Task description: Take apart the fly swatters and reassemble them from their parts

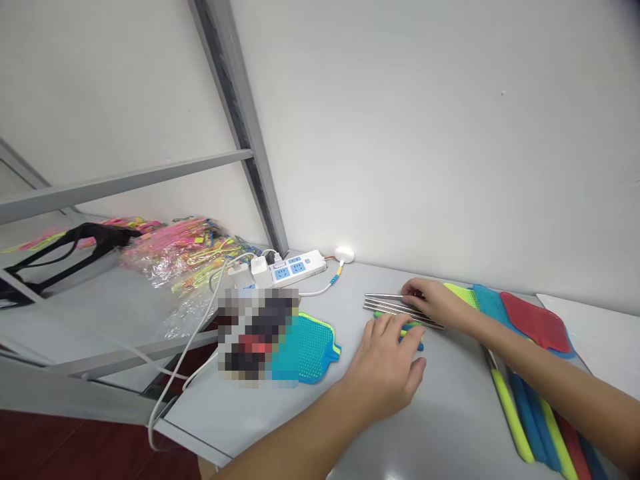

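My right hand point(434, 300) reaches in from the right, thumb and fingers curled on the thin silver metal rods point(381, 304). The rods lie side by side on the grey tabletop. Just in front of them, my left hand point(386, 363) rests palm down over short green and blue handles point(419, 346), its fingers bent and thumb held apart. The hand hides most of these handles. To the left lies a blue mesh fly swatter head point(313, 347) with a yellow-green one under it. Fly swatters point(533, 320) in lime, blue and red are piled beneath my right forearm.
A white power strip point(299, 267) with plugs and cables stands near the wall. A round white device point(344, 254) sits beside it. Left, a grey metal rack point(150, 177) holds plastic-bagged colourful items point(185, 250) and a black frame point(95, 237). A pixelated patch covers something beside the swatter head.
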Demonstrator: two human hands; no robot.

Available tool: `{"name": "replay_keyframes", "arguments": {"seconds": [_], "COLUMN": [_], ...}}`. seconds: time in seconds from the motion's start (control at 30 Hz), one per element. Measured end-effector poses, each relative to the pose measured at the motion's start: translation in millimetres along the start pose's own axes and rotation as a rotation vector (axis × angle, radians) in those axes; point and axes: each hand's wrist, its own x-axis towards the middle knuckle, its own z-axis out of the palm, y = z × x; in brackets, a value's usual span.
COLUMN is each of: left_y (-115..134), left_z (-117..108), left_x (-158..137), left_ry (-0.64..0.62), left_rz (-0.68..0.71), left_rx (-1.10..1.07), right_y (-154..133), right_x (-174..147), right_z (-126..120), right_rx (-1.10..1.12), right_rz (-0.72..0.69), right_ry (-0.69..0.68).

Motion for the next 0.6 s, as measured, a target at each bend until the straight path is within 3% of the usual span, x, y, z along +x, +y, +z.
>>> {"name": "replay_keyframes", "arguments": {"seconds": [0.23,0.6], "left_y": [-11,-18], "left_z": [15,19], "left_x": [-4,-1], "left_ry": [-0.113,-0.2], "left_rz": [-0.013,-0.066], "left_rx": [0.178,0.175], "right_y": [3,3], "right_x": [-1,-6], "right_z": [-4,-7], "right_rx": [0.002,-0.001], "right_rz": [-0.022,-0.048], "right_ry": [-0.048,-0.085]}}
